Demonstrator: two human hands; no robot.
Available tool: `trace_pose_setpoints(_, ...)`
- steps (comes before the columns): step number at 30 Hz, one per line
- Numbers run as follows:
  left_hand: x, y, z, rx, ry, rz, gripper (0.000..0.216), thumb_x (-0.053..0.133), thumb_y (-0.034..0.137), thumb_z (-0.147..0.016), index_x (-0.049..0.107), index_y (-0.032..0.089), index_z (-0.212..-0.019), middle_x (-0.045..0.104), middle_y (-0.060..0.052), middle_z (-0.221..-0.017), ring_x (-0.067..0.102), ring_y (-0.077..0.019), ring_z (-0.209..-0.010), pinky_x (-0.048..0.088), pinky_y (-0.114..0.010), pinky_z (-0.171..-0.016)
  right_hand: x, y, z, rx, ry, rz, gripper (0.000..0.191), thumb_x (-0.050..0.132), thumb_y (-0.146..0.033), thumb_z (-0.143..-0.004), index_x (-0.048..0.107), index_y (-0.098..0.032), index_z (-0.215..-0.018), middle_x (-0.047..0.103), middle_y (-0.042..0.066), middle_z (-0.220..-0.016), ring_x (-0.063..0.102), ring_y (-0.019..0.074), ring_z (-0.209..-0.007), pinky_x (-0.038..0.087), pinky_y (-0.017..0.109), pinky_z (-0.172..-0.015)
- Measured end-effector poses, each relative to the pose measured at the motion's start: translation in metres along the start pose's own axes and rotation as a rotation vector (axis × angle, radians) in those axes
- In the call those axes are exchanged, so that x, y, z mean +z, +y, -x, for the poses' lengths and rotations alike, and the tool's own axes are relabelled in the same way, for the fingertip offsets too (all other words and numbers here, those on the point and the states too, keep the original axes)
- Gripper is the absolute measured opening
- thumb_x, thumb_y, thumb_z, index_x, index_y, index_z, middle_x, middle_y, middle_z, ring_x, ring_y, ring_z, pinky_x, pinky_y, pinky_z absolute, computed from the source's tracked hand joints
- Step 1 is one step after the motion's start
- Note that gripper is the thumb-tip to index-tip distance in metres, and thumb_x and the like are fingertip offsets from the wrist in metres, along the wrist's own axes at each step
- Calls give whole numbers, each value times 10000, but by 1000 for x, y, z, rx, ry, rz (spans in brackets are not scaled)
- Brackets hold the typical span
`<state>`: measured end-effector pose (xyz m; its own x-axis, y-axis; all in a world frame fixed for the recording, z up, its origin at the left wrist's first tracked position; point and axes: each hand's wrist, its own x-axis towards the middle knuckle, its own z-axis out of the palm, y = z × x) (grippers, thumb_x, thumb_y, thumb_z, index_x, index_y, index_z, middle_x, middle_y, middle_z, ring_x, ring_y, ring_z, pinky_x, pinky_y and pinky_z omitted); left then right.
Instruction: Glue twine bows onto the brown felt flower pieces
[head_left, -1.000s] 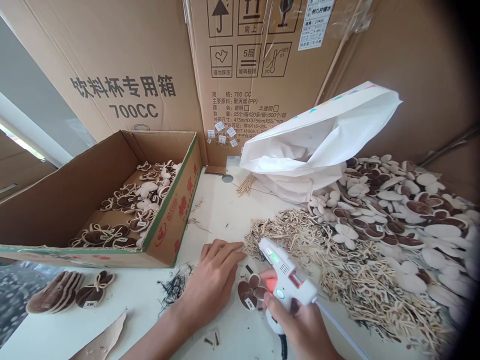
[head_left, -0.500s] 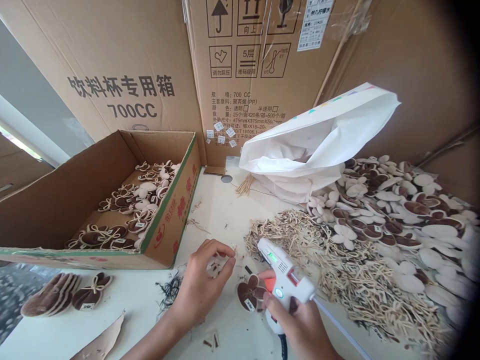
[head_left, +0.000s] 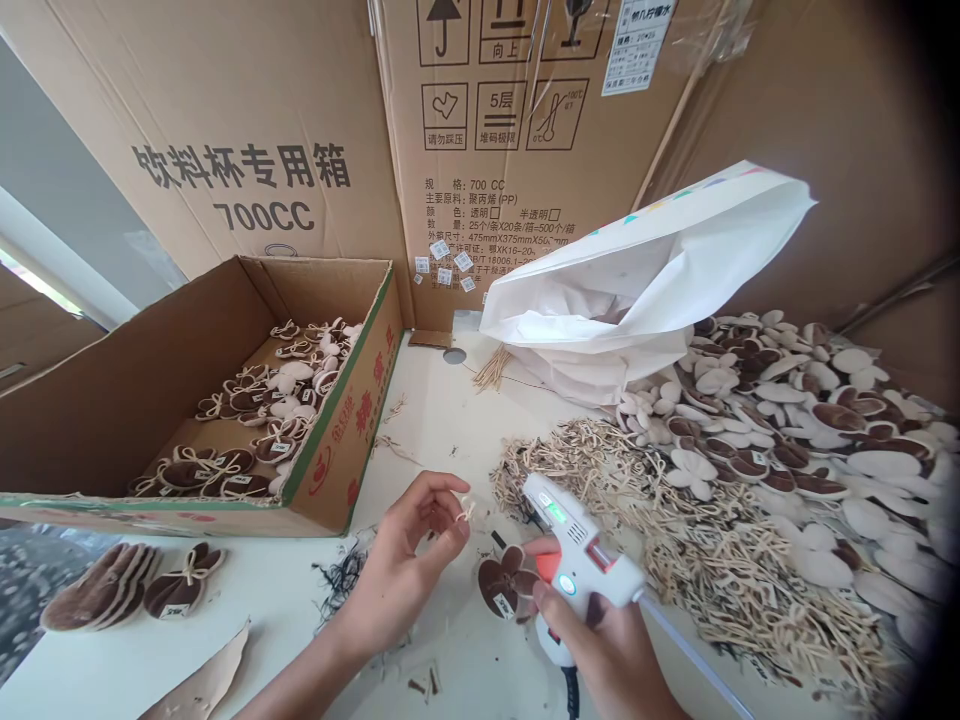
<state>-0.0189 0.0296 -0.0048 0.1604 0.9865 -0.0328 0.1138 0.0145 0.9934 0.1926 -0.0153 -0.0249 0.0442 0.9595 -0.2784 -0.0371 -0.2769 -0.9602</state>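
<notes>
A bare strip of the table (head_left: 442, 420) runs from the near middle to the back edge, between the open box (head_left: 360, 410) on the left and the heap of twine bows (head_left: 675, 530) on the right; only loose strands lie in it. Cartons (head_left: 247, 120) wall the back edge, and a white bag (head_left: 637, 290) blocks the back right. A heap of pale and brown slices (head_left: 810, 420) covers the right side. At the near edge the left hand (head_left: 405, 565), pinching one bow (head_left: 465, 515), and the right hand (head_left: 600, 650), gripping the glue gun (head_left: 577, 545), crowd the middle. The near left lies open between a tuft of black thread (head_left: 341, 575) and a stack of brown slices (head_left: 112, 590).
</notes>
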Motion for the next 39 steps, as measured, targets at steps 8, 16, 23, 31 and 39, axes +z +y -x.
trace_pose_setpoints(8, 3, 2, 0, 72, 9, -177, 108, 599, 254, -985, 689, 258, -1045, 643, -16, -935, 575, -164, -828, 473, -285, -782, 2, -5, -1, 27, 3, -58, 376, 740, -482, -821, 684, -203, -1068, 735, 31, -752, 574, 182, -630, 482, 298, -609)
trace_pose_setpoints(16, 7, 3, 4, 262, 28, -305, 175, 616, 97, -898, 667, 246, -975, 666, -22, -998, 616, -176, -887, 474, -281, -762, 4, -13, -1, 63, 47, -103, 351, 784, -440, -775, 713, -196, -1016, 722, 28, -718, 586, 177, -623, 454, 271, -563)
trace_pose_setpoints(23, 7, 4, 4, 104, 31, -245, 124, 701, 173, -880, 598, 218, -830, 703, -2, -931, 645, -171, -860, 472, -280, -788, -3, 1, -6, 59, -18, -75, 441, 775, -510, -817, 667, -199, -1110, 717, 29, -741, 594, 189, -646, 481, 280, -583)
trace_pose_setpoints(31, 8, 5, 3, 30, 13, -270, 129, 758, 304, -883, 666, 218, -852, 643, 28, -744, 583, -146, -718, 443, -261, -699, 1, -6, -2, 75, -4, -98, 412, 781, -494, -808, 677, -201, -1080, 693, 7, -711, 572, 172, -620, 450, 270, -568)
trace_pose_setpoints(39, 7, 10, 6, 101, -15, -237, 114, 713, 235, -914, 622, 221, -848, 698, 14, -855, 595, -142, -762, 463, -258, -725, -1, -4, -5, 50, -18, -82, 382, 758, -465, -829, 697, -203, -1100, 734, 31, -765, 578, 180, -645, 460, 274, -578)
